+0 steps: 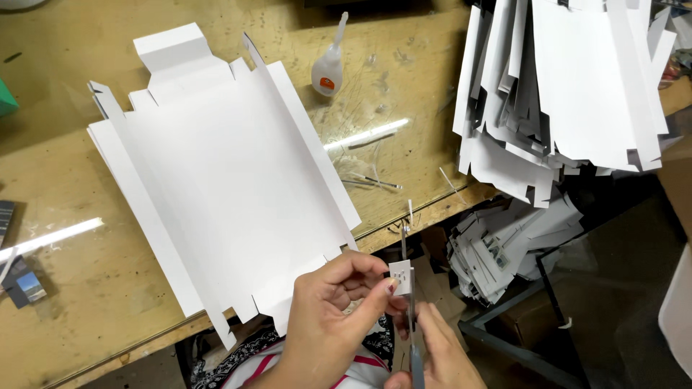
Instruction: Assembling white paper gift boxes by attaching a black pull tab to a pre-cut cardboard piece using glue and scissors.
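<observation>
Far left on wooden workbench (58,180): small dark booklets (21,284), glossy. Centre-left: flat white die-cut carton blank (223,180), matte card, flaps and tabs at edges, long axis running from top left to bottom right, overhanging bench edge. Behind it, small plastic glue bottle (329,68), nozzle pointing up-right. Left hand (335,317) pinched shut on small white card piece (401,278), just off bench edge. Right hand (440,356) closed around scissors (408,288), blades pointing up, near vertical, touching card piece. Right: stack of white carton blanks (562,79), more heaped below (504,245).
</observation>
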